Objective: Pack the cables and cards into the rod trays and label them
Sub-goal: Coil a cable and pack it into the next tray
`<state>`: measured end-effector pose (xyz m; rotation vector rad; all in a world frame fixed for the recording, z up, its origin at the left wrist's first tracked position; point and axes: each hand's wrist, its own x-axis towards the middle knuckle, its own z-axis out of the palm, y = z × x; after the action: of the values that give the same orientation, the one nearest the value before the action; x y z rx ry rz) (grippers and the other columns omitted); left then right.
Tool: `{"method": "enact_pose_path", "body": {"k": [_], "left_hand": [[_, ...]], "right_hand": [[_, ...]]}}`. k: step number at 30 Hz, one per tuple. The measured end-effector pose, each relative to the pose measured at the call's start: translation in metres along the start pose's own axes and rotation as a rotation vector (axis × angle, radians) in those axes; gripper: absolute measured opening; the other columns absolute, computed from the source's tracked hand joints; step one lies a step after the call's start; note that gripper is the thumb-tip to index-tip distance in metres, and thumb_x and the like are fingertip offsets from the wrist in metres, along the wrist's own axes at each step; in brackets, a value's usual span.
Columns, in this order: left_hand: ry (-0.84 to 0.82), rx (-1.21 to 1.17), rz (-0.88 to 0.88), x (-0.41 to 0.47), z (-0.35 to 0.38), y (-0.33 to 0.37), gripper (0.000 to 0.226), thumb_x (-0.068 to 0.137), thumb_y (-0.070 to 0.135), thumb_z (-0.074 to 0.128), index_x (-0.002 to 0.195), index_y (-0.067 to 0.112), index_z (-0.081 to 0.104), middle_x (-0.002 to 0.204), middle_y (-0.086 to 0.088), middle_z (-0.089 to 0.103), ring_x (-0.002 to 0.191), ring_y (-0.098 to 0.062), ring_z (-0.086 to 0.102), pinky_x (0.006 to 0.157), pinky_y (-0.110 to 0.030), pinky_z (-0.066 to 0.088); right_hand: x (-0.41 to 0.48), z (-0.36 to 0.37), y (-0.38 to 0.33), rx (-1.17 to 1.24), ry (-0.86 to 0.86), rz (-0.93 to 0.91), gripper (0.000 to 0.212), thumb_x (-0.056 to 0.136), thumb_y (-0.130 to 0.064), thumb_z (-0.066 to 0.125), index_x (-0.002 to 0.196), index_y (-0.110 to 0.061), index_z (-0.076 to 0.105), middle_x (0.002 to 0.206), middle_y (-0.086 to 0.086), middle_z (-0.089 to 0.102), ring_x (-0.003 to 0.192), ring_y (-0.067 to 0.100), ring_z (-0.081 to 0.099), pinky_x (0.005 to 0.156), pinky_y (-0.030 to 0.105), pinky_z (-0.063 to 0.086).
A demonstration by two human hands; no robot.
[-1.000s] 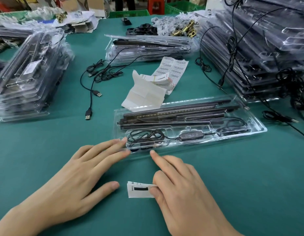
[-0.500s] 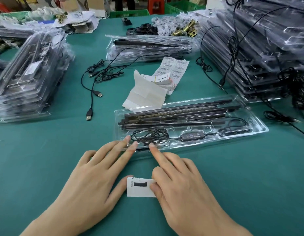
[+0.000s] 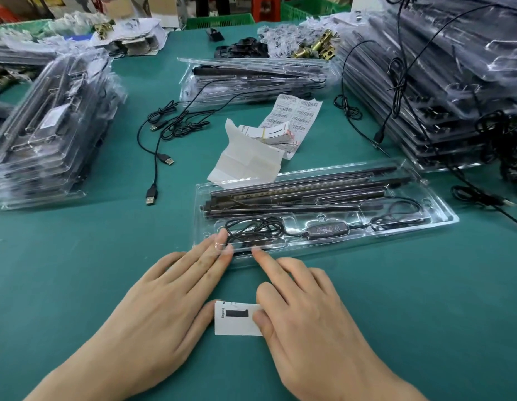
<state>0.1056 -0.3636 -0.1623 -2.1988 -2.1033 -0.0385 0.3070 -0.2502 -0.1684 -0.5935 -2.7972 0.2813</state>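
Note:
A clear plastic rod tray [image 3: 309,256] lies across the green table in front of me. It holds black rods [image 3: 295,192], a coiled black cable [image 3: 254,228] and an inline controller [image 3: 326,229]. My left hand [image 3: 153,314] lies flat, its fingertips on the tray's near-left rim and its thumb against the left edge of a small white card [image 3: 237,319]. My right hand [image 3: 315,322] pins the card's right edge with its thumb, and its index fingertip touches the tray's near rim. The card lies flat on the table between both thumbs.
Stacks of packed trays stand at the left [image 3: 49,125], back middle [image 3: 251,79] and right [image 3: 439,82]. Loose USB cables [image 3: 159,157] lie left of centre. Barcode label sheets [image 3: 295,117] and white backing paper [image 3: 245,160] sit just behind the tray.
My left hand has slid right and forward: its fingertips now rest on the tray rim and its thumb has reached the card. The card, curled before, lies flatter.

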Motion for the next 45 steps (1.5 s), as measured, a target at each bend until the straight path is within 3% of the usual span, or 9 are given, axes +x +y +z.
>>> {"method": "enact_pose_path", "body": {"k": [16,27,33,38,40,42,45], "left_hand": [[-0.011,-0.111,-0.018,0.003,0.002,-0.003,0.064,0.104,0.042,0.034,0.163,0.022,0.023,0.171,0.007,0.014,0.154,-0.010,0.025,0.107,-0.033,0.031],[-0.027,-0.133,-0.035,0.003,-0.001,0.000,0.064,0.102,0.038,0.034,0.162,0.022,0.024,0.171,0.005,0.013,0.152,-0.012,0.028,0.107,-0.034,0.031],[-0.049,-0.177,-0.067,0.007,-0.002,0.000,0.064,0.101,0.038,0.034,0.163,0.026,0.023,0.171,0.012,0.013,0.149,-0.012,0.030,0.109,-0.034,0.027],[-0.065,-0.213,-0.090,0.007,-0.003,0.001,0.060,0.102,0.040,0.033,0.161,0.031,0.026,0.168,0.019,0.017,0.150,-0.010,0.029,0.109,-0.037,0.027],[-0.074,-0.218,-0.097,0.007,-0.003,0.001,0.060,0.101,0.041,0.033,0.160,0.033,0.027,0.168,0.021,0.017,0.150,-0.010,0.028,0.108,-0.038,0.027],[-0.081,-0.225,-0.101,0.008,-0.003,0.002,0.059,0.101,0.040,0.033,0.160,0.034,0.028,0.167,0.022,0.017,0.150,-0.010,0.028,0.108,-0.038,0.027],[-0.082,-0.240,-0.112,0.008,-0.003,0.002,0.059,0.100,0.039,0.032,0.159,0.035,0.029,0.167,0.024,0.017,0.150,-0.008,0.027,0.109,-0.037,0.025]], "right_hand": [[0.008,-0.003,-0.003,-0.018,-0.073,0.026,0.023,0.097,-0.033,0.040,0.078,-0.022,0.045,0.161,0.017,0.035,0.096,0.026,0.053,0.074,0.038,0.045],[0.014,-0.006,-0.003,-0.015,-0.105,0.048,0.025,0.098,-0.035,0.040,0.079,-0.022,0.049,0.158,0.013,0.040,0.107,0.026,0.050,0.079,0.039,0.046],[0.014,-0.011,-0.001,0.032,-0.125,0.043,0.024,0.100,-0.033,0.039,0.080,-0.023,0.048,0.158,0.011,0.042,0.109,0.025,0.051,0.081,0.038,0.048],[0.009,-0.020,0.002,0.276,-0.037,0.103,0.023,0.105,-0.035,0.030,0.086,-0.026,0.041,0.144,-0.007,0.051,0.120,0.014,0.049,0.092,0.032,0.046],[0.005,-0.023,0.003,0.364,0.006,0.171,0.023,0.106,-0.037,0.032,0.085,-0.030,0.038,0.121,-0.017,0.051,0.104,0.003,0.050,0.083,0.024,0.044],[0.005,-0.028,0.007,0.472,-0.029,0.313,0.029,0.106,-0.041,0.037,0.080,-0.029,0.041,0.094,-0.013,0.053,0.077,0.007,0.052,0.066,0.026,0.043],[0.014,-0.038,0.018,0.729,-0.241,0.573,0.024,0.103,-0.040,0.044,0.085,-0.027,0.054,0.071,-0.007,0.069,0.043,0.010,0.051,0.049,0.025,0.046]]}}
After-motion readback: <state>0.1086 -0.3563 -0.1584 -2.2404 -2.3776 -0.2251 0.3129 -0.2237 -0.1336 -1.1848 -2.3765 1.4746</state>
